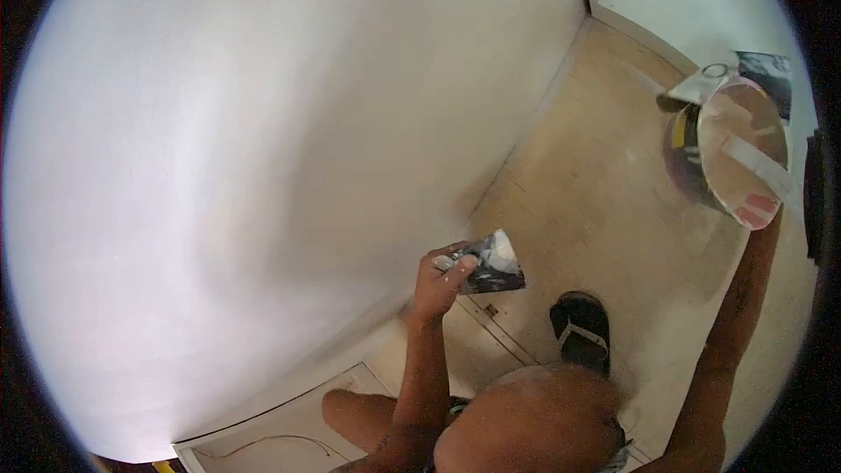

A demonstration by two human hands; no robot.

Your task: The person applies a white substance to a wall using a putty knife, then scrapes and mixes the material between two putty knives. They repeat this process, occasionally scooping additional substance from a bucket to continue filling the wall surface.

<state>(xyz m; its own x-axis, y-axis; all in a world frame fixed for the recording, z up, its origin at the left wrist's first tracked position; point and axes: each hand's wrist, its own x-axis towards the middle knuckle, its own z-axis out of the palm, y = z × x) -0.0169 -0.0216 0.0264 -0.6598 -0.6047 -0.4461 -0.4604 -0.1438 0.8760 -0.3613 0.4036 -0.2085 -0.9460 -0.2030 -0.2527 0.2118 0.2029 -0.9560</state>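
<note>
My left hand point(440, 282) is closed round a putty knife point(495, 264) with a wide dark blade, which carries white paste; specks of paste dot my fingers. At the right, my right arm reaches up to a round, paste-smeared lid or bucket top point(740, 144) with a pale strip lying across it. My right hand is hidden behind that round thing. Beside it stands a dark bucket point(688, 149) with a yellow patch, partly covered.
A large white wall point(263, 166) fills the left. The tan floor point(596, 184) bears a black sandal point(583, 330). A dark sheet point(766, 74) lies at the upper right. A white panel point(272, 438) with a thin cord is at the bottom left.
</note>
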